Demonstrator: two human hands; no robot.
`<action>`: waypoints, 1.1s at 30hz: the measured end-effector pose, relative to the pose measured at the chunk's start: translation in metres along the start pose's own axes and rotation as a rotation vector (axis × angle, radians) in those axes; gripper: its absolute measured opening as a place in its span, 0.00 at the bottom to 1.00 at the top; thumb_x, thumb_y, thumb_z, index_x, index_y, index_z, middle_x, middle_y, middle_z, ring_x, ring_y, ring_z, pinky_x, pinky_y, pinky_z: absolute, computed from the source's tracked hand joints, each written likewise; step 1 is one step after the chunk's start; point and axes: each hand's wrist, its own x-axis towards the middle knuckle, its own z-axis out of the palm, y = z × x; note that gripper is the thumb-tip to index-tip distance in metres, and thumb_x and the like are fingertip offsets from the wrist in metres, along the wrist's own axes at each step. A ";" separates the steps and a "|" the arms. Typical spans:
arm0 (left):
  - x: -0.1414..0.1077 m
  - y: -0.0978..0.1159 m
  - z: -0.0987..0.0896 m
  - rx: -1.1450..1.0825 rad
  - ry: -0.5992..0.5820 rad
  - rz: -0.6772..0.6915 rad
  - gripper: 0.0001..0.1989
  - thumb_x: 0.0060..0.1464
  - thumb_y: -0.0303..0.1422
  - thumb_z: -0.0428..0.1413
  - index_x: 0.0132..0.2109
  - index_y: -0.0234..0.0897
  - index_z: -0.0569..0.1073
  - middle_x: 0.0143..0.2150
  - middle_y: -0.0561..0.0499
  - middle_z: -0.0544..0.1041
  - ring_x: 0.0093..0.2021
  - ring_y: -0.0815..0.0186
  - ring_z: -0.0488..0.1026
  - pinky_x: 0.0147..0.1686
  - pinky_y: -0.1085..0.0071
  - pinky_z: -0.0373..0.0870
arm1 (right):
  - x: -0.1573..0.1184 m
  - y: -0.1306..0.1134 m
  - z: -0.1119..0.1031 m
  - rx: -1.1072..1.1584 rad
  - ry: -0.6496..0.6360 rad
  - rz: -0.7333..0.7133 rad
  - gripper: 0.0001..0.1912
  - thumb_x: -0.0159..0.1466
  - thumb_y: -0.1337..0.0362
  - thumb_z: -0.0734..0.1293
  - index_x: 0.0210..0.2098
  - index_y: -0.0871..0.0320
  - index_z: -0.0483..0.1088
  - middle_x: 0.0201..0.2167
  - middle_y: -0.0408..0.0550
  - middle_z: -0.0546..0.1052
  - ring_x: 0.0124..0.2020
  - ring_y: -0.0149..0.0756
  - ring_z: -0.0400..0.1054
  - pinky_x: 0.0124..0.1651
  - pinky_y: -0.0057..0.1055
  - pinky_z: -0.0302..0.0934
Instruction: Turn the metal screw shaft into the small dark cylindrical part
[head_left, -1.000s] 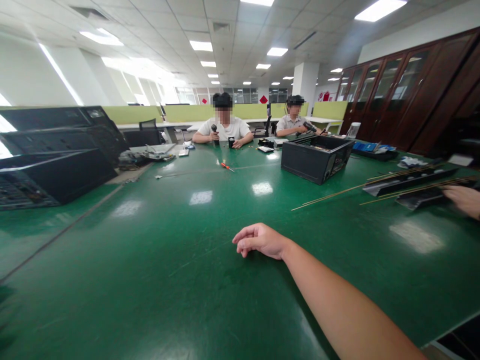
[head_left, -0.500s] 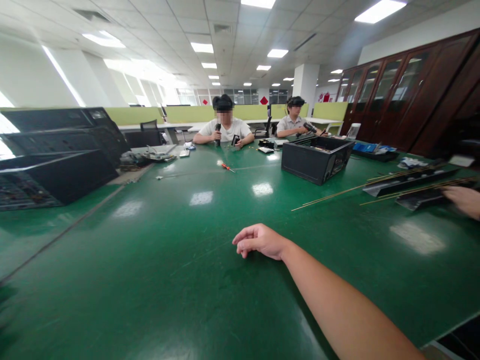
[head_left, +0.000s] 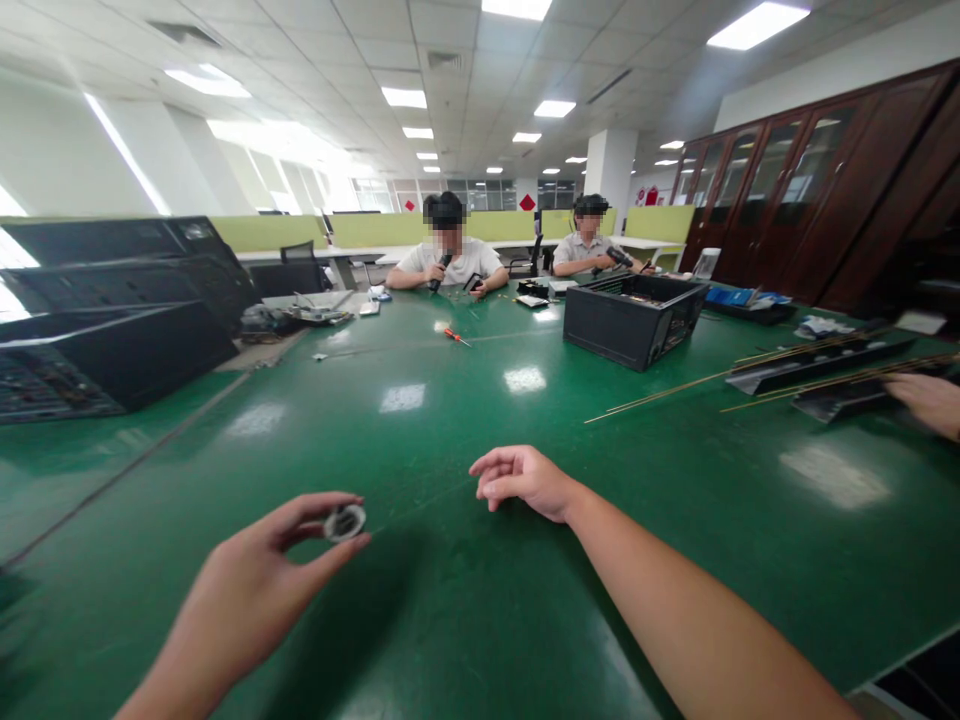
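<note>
One small round part (head_left: pixel 345 523), above the near side of the green table (head_left: pixel 390 450), best held steady, pinched across its width by left hand (head_left: pixel 259 575); right hand (head_left: pixel 529 482) there too, half-curled, empty.

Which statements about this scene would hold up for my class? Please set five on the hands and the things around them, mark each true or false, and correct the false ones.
1. The left hand holds a small round object between its fingers. True.
2. An orange-red screwdriver lies on the green table. True.
3. The right hand is gripping that screwdriver. False: no object shows in it, and the screwdriver lies well beyond it.
4. Thin yellowish rods lie toward the right side of the picture. True.
5. The left and right hands are clasped together. False: they are apart, with bare table showing between them.
</note>
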 end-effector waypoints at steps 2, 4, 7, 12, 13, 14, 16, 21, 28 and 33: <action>0.021 0.017 0.029 -0.079 -0.066 0.087 0.19 0.51 0.48 0.61 0.44 0.41 0.78 0.37 0.51 0.82 0.35 0.60 0.79 0.39 0.66 0.76 | -0.001 0.001 -0.001 -0.133 0.076 -0.073 0.22 0.50 0.66 0.74 0.45 0.61 0.72 0.32 0.46 0.77 0.27 0.30 0.68 0.34 0.31 0.64; 0.036 0.029 0.054 -0.113 -0.067 0.183 0.17 0.52 0.45 0.61 0.45 0.41 0.78 0.40 0.49 0.81 0.38 0.59 0.78 0.41 0.66 0.75 | -0.003 0.002 0.000 -0.342 0.138 -0.141 0.25 0.51 0.70 0.72 0.48 0.59 0.71 0.35 0.46 0.76 0.27 0.27 0.66 0.34 0.29 0.63; 0.044 0.033 0.078 -0.143 -0.110 0.279 0.14 0.55 0.41 0.59 0.46 0.41 0.78 0.42 0.48 0.80 0.42 0.60 0.77 0.43 0.66 0.73 | -0.005 0.001 0.004 -0.555 0.160 -0.191 0.28 0.53 0.71 0.71 0.53 0.56 0.68 0.39 0.46 0.75 0.26 0.27 0.67 0.33 0.28 0.62; 0.040 0.017 0.090 -0.181 -0.175 0.349 0.15 0.56 0.39 0.59 0.50 0.40 0.76 0.44 0.48 0.79 0.43 0.61 0.76 0.45 0.67 0.72 | -0.006 0.002 0.009 -0.658 0.166 -0.160 0.26 0.52 0.67 0.74 0.51 0.55 0.68 0.40 0.46 0.75 0.27 0.28 0.69 0.32 0.27 0.62; 0.039 0.014 0.091 -0.177 -0.169 0.341 0.16 0.55 0.39 0.60 0.50 0.41 0.75 0.44 0.49 0.79 0.43 0.61 0.76 0.45 0.67 0.72 | -0.006 0.002 0.009 -0.678 0.165 -0.160 0.25 0.52 0.67 0.74 0.50 0.55 0.69 0.40 0.45 0.75 0.27 0.28 0.69 0.32 0.27 0.62; 0.039 0.011 0.092 -0.171 -0.158 0.329 0.17 0.54 0.39 0.61 0.50 0.41 0.74 0.43 0.49 0.79 0.42 0.61 0.76 0.45 0.67 0.72 | -0.006 0.003 0.009 -0.698 0.163 -0.161 0.24 0.52 0.67 0.74 0.49 0.55 0.69 0.39 0.44 0.75 0.28 0.28 0.69 0.32 0.27 0.62; 0.038 0.007 0.094 -0.162 -0.138 0.309 0.16 0.53 0.39 0.62 0.48 0.41 0.74 0.42 0.51 0.79 0.41 0.62 0.76 0.43 0.68 0.72 | -0.007 0.003 0.009 -0.739 0.155 -0.167 0.22 0.53 0.67 0.74 0.47 0.55 0.70 0.37 0.43 0.76 0.28 0.29 0.70 0.33 0.27 0.62; 0.037 0.011 0.096 -0.191 -0.140 0.356 0.10 0.54 0.35 0.60 0.44 0.40 0.74 0.40 0.52 0.78 0.40 0.64 0.75 0.42 0.70 0.70 | -0.009 0.002 0.010 -0.821 0.136 -0.180 0.19 0.53 0.66 0.74 0.45 0.55 0.72 0.35 0.43 0.77 0.28 0.30 0.69 0.33 0.27 0.61; 0.037 0.013 0.098 -0.234 -0.173 0.348 0.10 0.55 0.34 0.60 0.45 0.41 0.74 0.41 0.52 0.78 0.41 0.64 0.75 0.43 0.70 0.69 | -0.005 0.003 0.015 -0.799 0.165 -0.181 0.17 0.53 0.64 0.73 0.43 0.56 0.74 0.33 0.42 0.77 0.27 0.30 0.68 0.33 0.26 0.62; 0.038 0.008 0.101 -0.263 -0.159 0.319 0.11 0.54 0.34 0.61 0.44 0.41 0.74 0.40 0.52 0.78 0.41 0.63 0.75 0.42 0.69 0.69 | 0.000 0.007 0.018 -0.809 0.217 -0.160 0.16 0.53 0.66 0.72 0.42 0.57 0.74 0.31 0.43 0.77 0.26 0.30 0.67 0.32 0.26 0.63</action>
